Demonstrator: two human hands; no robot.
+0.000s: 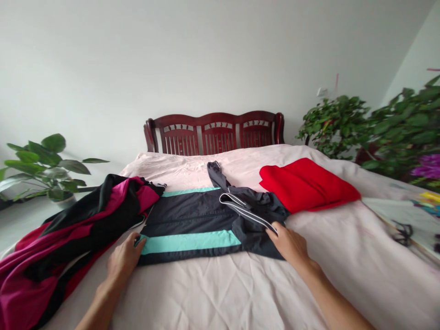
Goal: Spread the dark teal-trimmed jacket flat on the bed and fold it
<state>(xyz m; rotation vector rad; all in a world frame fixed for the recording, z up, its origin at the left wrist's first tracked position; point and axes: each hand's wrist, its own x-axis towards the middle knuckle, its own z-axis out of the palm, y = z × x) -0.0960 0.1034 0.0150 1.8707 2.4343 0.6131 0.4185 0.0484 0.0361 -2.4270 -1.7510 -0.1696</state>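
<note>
Left hand (pixel 124 257) pinches the jacket's (pixel 192 227) near-left corner, right hand (pixel 290 244) presses flat on its right end. Jacket's mid-bed (pixel 223 293), body squared, hood bunched. Red cloth (pixel 307 183) already folded; magenta pile (pixel 68 229) looks untouched.

A dark jacket (pixel 192 220) of thin, slightly shiny synthetic cloth with smooth teal bands lies on a matt, softly creased pale pink cotton-like bedsheet (pixel 240 284). A folded red cloth (pixel 305 183) looks matt and smooth. A magenta and black garment (pixel 68 229) has a faint sheen. The headboard (pixel 213 133) is glossy, dark red varnished wood.
</note>
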